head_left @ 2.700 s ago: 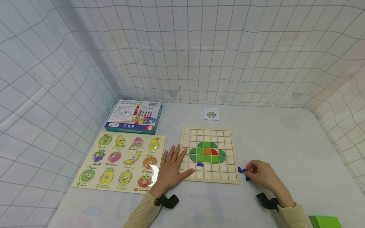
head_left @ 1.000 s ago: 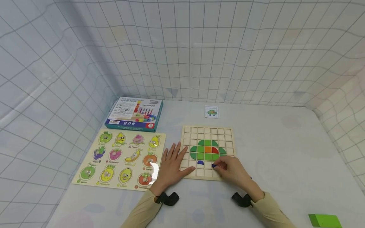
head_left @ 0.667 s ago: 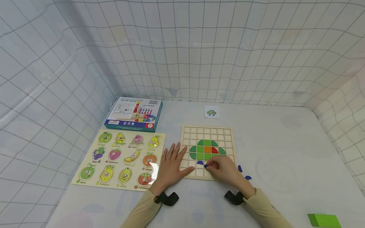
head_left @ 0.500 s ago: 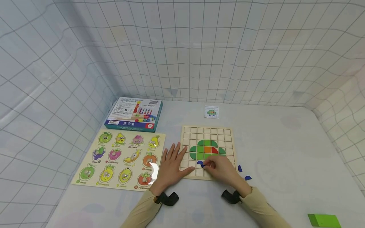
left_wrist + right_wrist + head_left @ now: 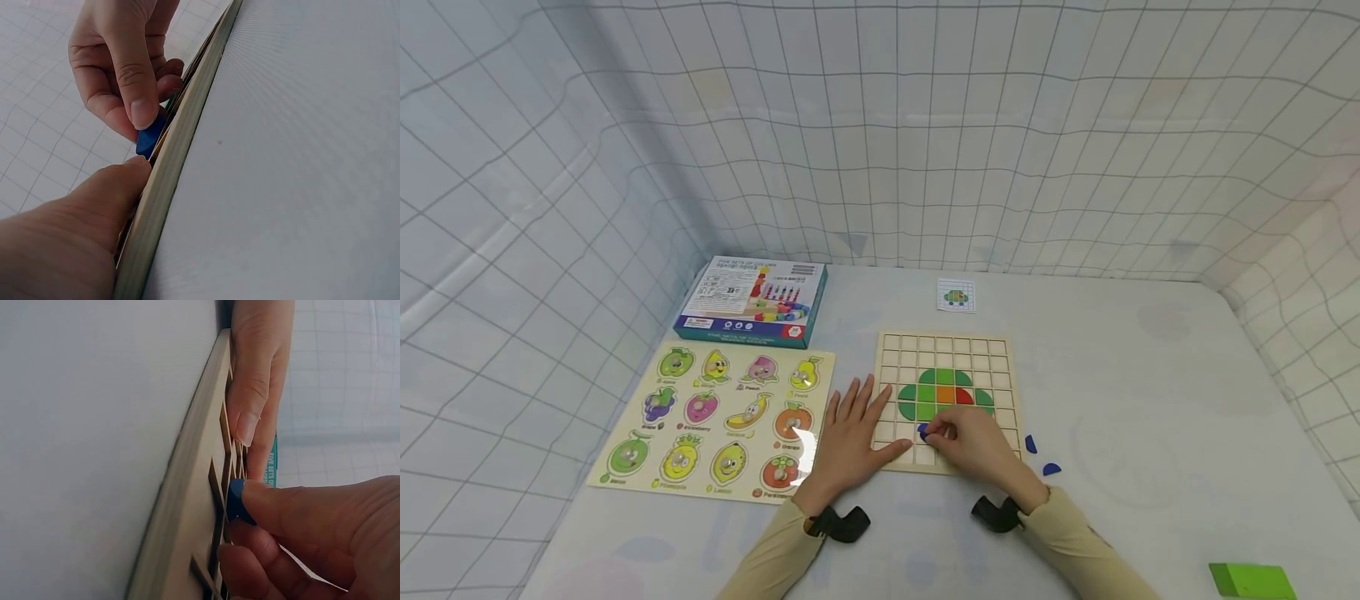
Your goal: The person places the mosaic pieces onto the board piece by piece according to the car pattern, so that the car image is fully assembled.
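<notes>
My right hand (image 5: 972,440) pinches a small blue half-round piece (image 5: 237,501) between thumb and forefinger, right at a cell of the wooden grid board (image 5: 992,358). It meets another blue half-round (image 5: 922,427) in that cell, below the green shape. In the left wrist view the held blue piece (image 5: 149,139) shows at the board's edge. My left hand (image 5: 850,437) lies flat with fingers spread over the board's left side. Green tiles (image 5: 927,392), an orange tile (image 5: 946,394) and a red tile (image 5: 963,396) fill the middle cells. The right hand hides some cells.
Two loose blue half-rounds, a near one (image 5: 1052,469) and a far one (image 5: 1031,444), lie right of the board. A pattern card (image 5: 956,296) lies behind it. On the left are a fruit puzzle board (image 5: 715,425) and a box (image 5: 752,300). A green block (image 5: 1252,581) sits front right.
My right hand took a blue half-round from beside the board, carried it left over the grid and brought it to the other blue piece. My left hand has stayed put.
</notes>
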### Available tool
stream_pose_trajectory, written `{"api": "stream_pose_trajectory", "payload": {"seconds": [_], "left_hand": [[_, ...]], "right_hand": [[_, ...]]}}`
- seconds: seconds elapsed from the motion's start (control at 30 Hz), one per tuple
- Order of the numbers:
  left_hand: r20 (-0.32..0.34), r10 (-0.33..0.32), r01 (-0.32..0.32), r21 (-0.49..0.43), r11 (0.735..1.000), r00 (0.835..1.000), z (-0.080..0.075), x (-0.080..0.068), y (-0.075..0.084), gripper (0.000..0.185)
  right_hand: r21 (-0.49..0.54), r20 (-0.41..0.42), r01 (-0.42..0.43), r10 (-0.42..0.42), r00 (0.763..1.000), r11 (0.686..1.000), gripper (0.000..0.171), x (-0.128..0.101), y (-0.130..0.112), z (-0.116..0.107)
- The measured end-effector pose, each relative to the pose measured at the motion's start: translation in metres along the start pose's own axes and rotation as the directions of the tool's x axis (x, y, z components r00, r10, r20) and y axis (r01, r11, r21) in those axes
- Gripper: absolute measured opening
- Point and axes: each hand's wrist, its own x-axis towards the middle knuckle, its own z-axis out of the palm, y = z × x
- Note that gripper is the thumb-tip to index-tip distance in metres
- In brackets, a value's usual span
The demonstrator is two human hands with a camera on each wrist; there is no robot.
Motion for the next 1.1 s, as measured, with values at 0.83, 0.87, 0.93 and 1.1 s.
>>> {"api": "stream_pose_trajectory", "payload": {"seconds": [0.83, 0.87, 0.93, 1.1], "left_hand": [[0.014, -0.008, 0.008, -0.009, 1.000, 1.000, -0.0020, -0.0012, 0.0016, 0.084], [0.014, -0.007, 0.007, -0.009, 1.000, 1.000, -0.0020, -0.0010, 0.0016, 0.084], [0.011, -0.005, 0.005, -0.009, 1.000, 1.000, -0.0022, -0.0002, 0.0016, 0.084], [0.001, -0.002, 0.002, -0.003, 1.000, 1.000, -0.0015, 0.0001, 0.0018, 0.084]], "right_hand": [[-0.165, -0.042, 0.005, -0.012, 0.999, 0.986, 0.004, 0.0010, -0.0071, 0.0027], [-0.174, -0.041, 0.010, -0.018, 0.999, 0.985, 0.004, 0.0008, -0.0073, 0.0025], [-0.193, -0.039, 0.018, -0.026, 0.999, 0.981, 0.003, 0.0005, -0.0075, 0.0023], [-0.213, -0.038, 0.011, -0.020, 0.999, 0.977, 0.006, -0.0009, -0.0072, 0.0029]]}}
